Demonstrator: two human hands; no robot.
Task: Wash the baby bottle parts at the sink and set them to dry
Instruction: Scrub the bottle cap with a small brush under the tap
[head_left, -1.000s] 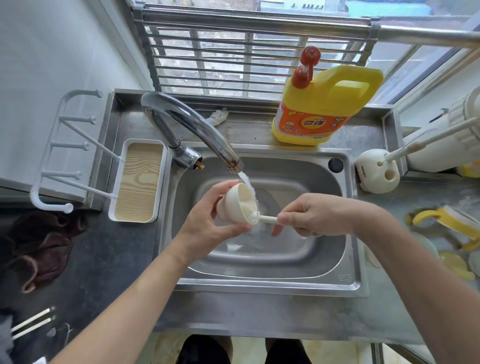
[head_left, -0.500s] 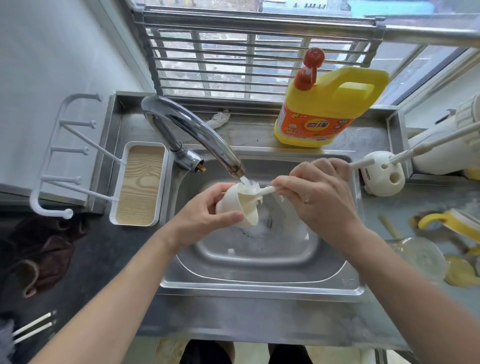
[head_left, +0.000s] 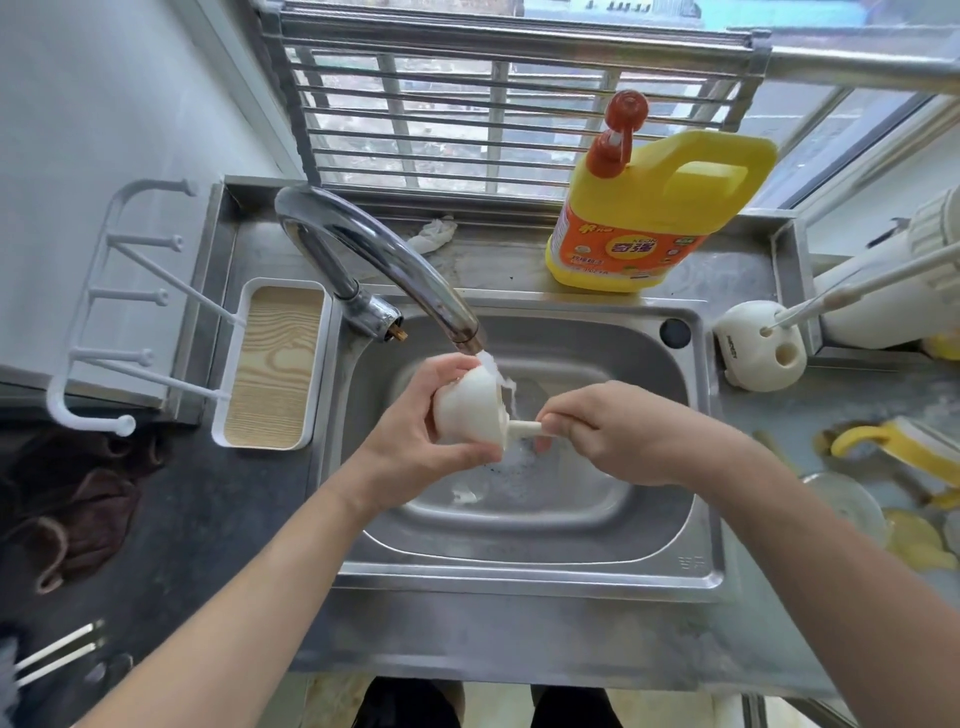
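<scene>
The left grip (head_left: 415, 447) wraps the white rounded plastic cap (head_left: 467, 405), its mouth facing right, where the right grip (head_left: 618, 436) pinches the cream brush handle (head_left: 524, 428) running level inside

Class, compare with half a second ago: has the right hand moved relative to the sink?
Yes. The right hand, pinching the brush handle, has dropped toward the near rim of the sink, uncovering the overflow hole it hid.
</scene>
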